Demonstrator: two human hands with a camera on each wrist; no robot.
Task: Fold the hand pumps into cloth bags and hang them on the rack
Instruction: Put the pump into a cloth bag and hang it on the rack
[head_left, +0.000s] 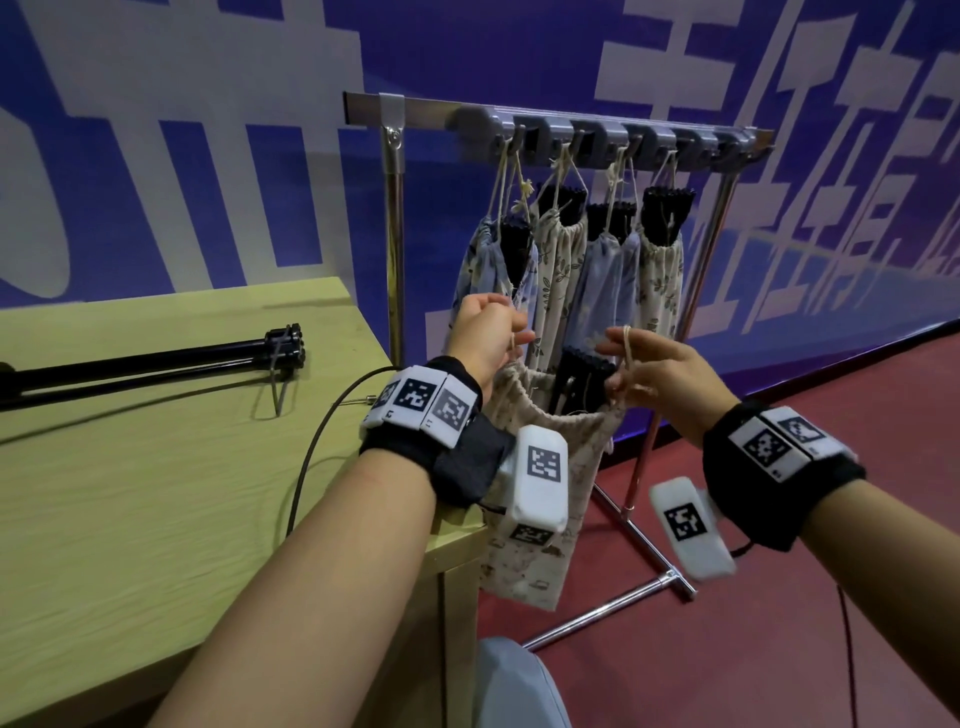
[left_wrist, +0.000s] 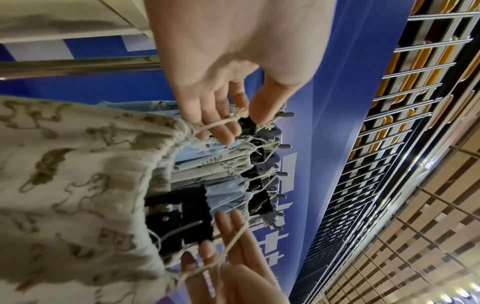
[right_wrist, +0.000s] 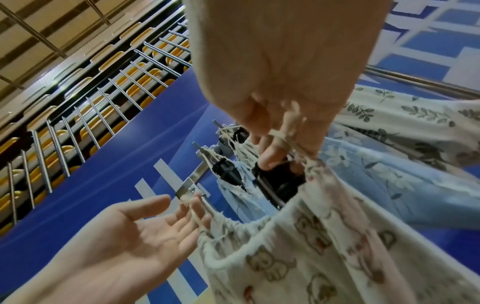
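A cream cloth bag (head_left: 584, 457) printed with small animals hangs between my hands in front of the rack (head_left: 571, 130). A black hand pump (head_left: 579, 376) sticks out of its open mouth. My left hand (head_left: 514, 330) pinches the left drawstring (left_wrist: 223, 123) at its knot. My right hand (head_left: 618, 353) has the right drawstring loop (right_wrist: 279, 135) wound round its curled fingers. In the right wrist view the bag (right_wrist: 324, 246) hangs below those fingers and the pump (right_wrist: 280, 179) shows in the mouth. The mouth is only partly gathered.
Several filled bags (head_left: 561, 270), blue floral and leaf print, hang from the rack's hooks with black pump tops showing. A yellow-green table (head_left: 156, 493) at the left carries a long black pump (head_left: 156, 364) and a black cable (head_left: 306, 467). The rack's metal feet (head_left: 623, 592) stand on red floor.
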